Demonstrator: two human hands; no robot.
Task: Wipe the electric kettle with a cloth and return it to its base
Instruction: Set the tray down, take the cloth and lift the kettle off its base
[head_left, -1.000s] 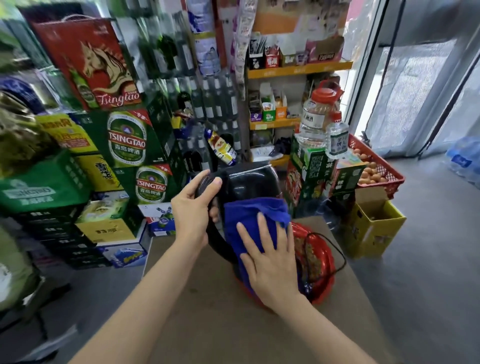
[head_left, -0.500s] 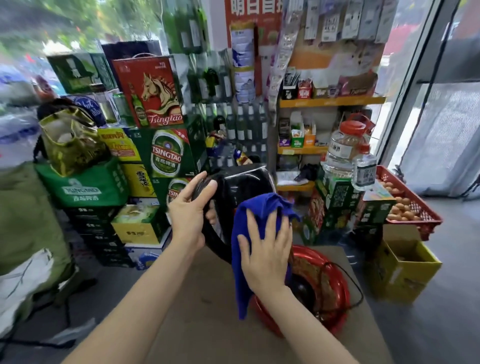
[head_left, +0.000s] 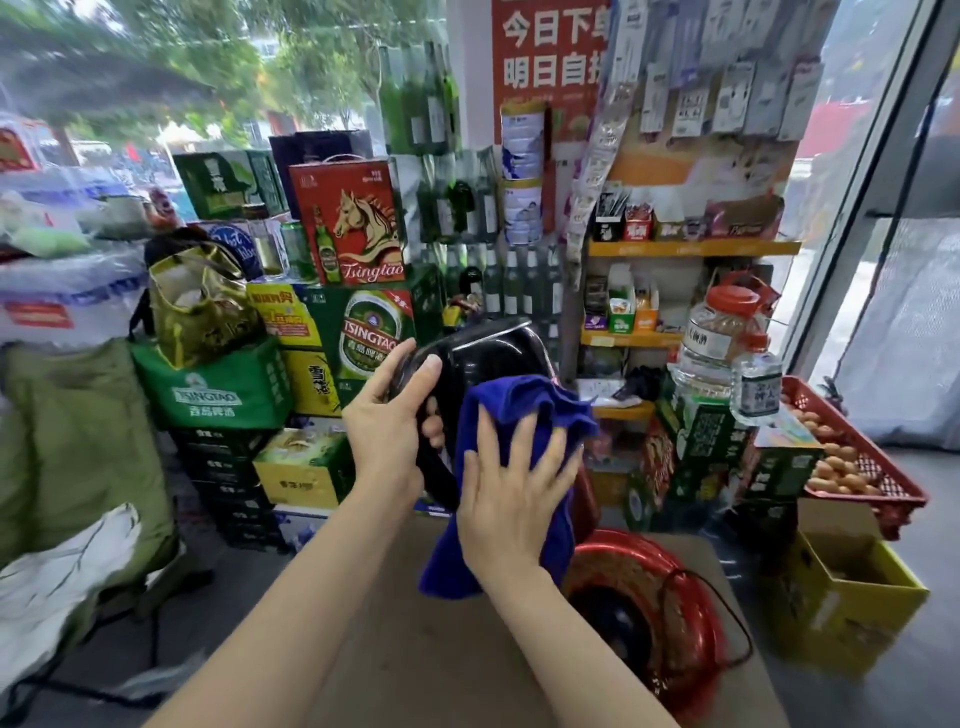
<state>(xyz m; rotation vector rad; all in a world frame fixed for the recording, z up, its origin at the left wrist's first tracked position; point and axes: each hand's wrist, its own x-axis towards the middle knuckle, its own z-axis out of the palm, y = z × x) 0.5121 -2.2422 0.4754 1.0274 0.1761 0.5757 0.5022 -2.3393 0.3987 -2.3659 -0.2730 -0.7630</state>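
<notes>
A black electric kettle (head_left: 488, 353) is held up in the air above a brown table (head_left: 415, 649). My left hand (head_left: 387, 426) is wrapped around its black handle. My right hand (head_left: 511, 499) lies flat, fingers spread, pressing a blue cloth (head_left: 524, 405) against the kettle's side. The cloth drapes down and hides most of the kettle's body. Below and to the right, a red round tray (head_left: 691, 597) rests on the table, with a dark round base (head_left: 618, 629) and a black cord (head_left: 737, 629) in it.
Stacked green Tsingtao beer boxes (head_left: 374, 338) and bottles stand behind the table. On the right are large liquor jugs (head_left: 722, 332), a red crate of eggs (head_left: 857, 467) and a yellow cardboard box (head_left: 847, 592). Orange shelves (head_left: 691, 248) hold small goods.
The kettle has been lifted higher off the tray and the view has tilted upward. My right hand with the cloth has moved up along the kettle's side.
</notes>
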